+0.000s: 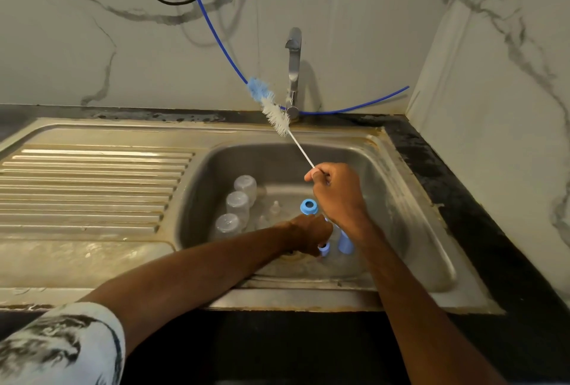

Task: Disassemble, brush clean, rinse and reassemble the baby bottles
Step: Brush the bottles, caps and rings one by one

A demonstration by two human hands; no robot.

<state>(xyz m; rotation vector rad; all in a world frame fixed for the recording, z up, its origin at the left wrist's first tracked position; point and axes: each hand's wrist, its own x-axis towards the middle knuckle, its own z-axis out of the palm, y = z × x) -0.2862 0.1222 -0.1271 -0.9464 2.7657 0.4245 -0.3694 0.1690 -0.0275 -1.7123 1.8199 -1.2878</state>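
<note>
Steel sink sitting in a black counter, ribbed drainboard running off to the left, rim showing stains and rust at the edges. Marble-look wall w/ grey veins rising behind and wrapping round at the right. Tap standing at the back of the basin. Blue hose dropping down the wall, passing behind the tap and trailing along the counter to the right corner; black cable looping up top.

Bottle parts lying in the basin. Three clear domes standing in a row by the left wall, rounded tops up. Two clear teats, faint, sitting just right of them. Blue ring showing between the two hands. Blue tube standing upright below the R wrist, partly hidden.

R hand hovering over the basin, thumb and forefinger pinching the wire stem of the bottle brush, other fingers curling in. Brush angling up and left, white-and-blue bristle head hanging in front of the tap, apart from all bottle parts.

L hand reaching low into the basin nr the drain, fingers curling down round a pale-blue piece; can't tell if bottle or collar, mostly hidden. L forearm crossing the front rim, patterned sleeve showing bottom left.
</note>
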